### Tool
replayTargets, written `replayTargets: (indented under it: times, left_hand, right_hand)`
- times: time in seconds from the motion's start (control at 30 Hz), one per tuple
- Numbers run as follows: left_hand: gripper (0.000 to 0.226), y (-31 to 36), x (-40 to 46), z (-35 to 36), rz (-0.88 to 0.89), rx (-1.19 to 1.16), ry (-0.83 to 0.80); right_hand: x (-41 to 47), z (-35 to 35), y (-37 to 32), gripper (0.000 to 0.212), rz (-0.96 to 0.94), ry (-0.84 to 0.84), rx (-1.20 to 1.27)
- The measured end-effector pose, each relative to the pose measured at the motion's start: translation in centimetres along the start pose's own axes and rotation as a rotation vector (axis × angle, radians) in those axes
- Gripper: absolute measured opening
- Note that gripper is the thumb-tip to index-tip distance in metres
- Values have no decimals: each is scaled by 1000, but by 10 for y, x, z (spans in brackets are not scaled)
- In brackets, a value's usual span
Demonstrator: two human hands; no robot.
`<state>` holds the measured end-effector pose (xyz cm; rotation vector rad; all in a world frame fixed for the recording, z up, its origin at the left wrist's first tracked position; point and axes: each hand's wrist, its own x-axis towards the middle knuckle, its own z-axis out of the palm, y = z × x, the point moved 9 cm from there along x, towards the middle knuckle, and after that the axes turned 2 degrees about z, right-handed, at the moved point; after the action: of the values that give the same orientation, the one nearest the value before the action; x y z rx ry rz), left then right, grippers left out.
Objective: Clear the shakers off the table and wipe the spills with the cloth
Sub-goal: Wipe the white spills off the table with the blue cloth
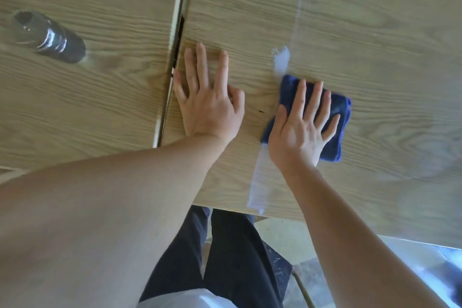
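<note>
Near edge of worktop [375, 207]: a pale smeared streak [260, 190] is seen running up from this edge to the cloth; residue could be pushed over the edge onto the floor if the stroke is drawn toward the body.

Right hand [297, 132]: laid flat, palm down, on the blue cloth [335, 130]; its fingers [317, 100] are spread and extended, pressing rather than gripping. The cloth is folded small, so it is judged that it could bunch or slip out from under the palm on a hard push.

Left hand [207, 105]: spread flat and empty on the bare worktop, just beside the seam; nothing is held. Used as a brace, it could be drawn into the wet area as the wipe widens.

White spill [281, 59]: lies just beyond the cloth's far-left corner, apparently not yet wiped; a thin streak continues from it toward the far edge. It may only be smeared further if a soiled face of the cloth is used.

Seam [175, 57]: an open gap between two worktop panels, left of the left hand; liquid could be swept into it.

Shaker [50, 36]: a dark shaker is left on the left panel, well apart from both hands, so the clearing step is judged unfinished; whether it stands or lies cannot be told.
</note>
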<state>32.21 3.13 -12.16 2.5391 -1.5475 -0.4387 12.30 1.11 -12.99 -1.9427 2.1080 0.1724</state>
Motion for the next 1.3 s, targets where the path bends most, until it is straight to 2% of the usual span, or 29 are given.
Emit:
replayTargets:
  times: [0.37,0.63,0.93,1.13,1.3]
  left_hand:
    - [71,-1,4,7,-31,66,-77]
    - [71,-1,5,6,-33,87,-47]
    - [67,0,4,5,-30,51,-21]
    - [64,1,4,4,-21,31,3]
    - [65,0,2,2,-21,-14,20]
  right_hand:
    - [222,-63,-69,61,-70,151,-2]
    - [291,-86,-102,59,-101,195,-15]
    - [258,-73,-94,61,-155,98,25]
    - [168,-47,-77,61,-205,98,31]
    - [54,-20,-47,61,-208,62,26]
